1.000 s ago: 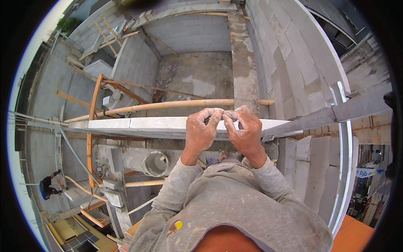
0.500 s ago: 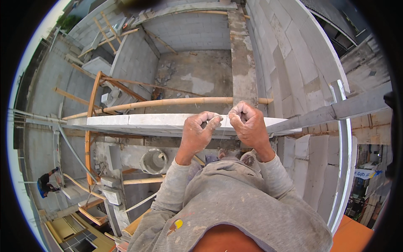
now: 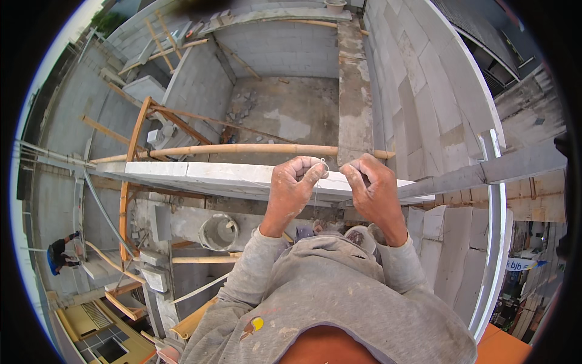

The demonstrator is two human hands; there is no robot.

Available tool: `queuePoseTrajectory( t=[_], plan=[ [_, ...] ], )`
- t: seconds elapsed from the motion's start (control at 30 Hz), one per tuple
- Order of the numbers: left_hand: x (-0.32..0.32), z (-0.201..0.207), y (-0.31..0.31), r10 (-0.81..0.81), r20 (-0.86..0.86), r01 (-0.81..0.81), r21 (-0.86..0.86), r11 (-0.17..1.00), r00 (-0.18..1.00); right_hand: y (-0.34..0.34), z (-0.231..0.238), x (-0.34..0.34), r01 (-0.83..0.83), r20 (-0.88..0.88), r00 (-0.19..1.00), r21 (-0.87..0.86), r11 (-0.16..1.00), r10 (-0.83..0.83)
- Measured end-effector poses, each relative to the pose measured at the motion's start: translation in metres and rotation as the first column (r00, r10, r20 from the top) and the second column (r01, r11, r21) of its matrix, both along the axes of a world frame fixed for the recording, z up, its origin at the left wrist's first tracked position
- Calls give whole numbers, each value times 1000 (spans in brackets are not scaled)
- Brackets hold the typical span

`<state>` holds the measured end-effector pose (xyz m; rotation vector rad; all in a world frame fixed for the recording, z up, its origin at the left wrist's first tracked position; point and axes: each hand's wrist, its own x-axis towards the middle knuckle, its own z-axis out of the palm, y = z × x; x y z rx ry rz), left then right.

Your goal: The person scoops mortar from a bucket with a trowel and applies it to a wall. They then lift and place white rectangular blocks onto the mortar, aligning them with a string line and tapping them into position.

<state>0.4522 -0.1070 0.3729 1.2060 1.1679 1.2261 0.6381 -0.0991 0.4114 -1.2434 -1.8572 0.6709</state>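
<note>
Between the thumb and forefinger of my left hand (image 3: 292, 187) is a thin pale string (image 3: 325, 168), looped at the fingertips. A fine strand of it trails down below that hand. Just to the right, my right hand (image 3: 374, 189) has its fingers curled into a pinch; whatever lies between them is too small or hidden to make out. A small gap separates the two hands. Both are above a thin wall of white blocks (image 3: 227, 174), whose top runs across in front of me.
Beyond the wall lies a bamboo pole (image 3: 254, 148). A bucket (image 3: 219, 232) stands lower left, near a wooden frame (image 3: 124, 212). A metal upright (image 3: 496, 242) and a grey beam (image 3: 451, 182) are at right. Another person (image 3: 59, 253) is far left below.
My hands have moved slightly apart, the right one going right and a little down. The string loop now shows at my left fingertips. The view has shifted slightly.
</note>
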Motion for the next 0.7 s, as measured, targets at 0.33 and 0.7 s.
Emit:
queuePoseTrajectory(
  t=[0.33, 0.7],
  plan=[
    [2, 1, 8, 51, -191, -39, 68, 997, 980, -6, 7, -2, -11, 30, 999, -9, 1000, 11],
    [5, -3, 12, 90, -291, -43, 164, 986, 952, -1, 6, -3, 4, 73, 997, 3, 1000, -4]
  ],
)
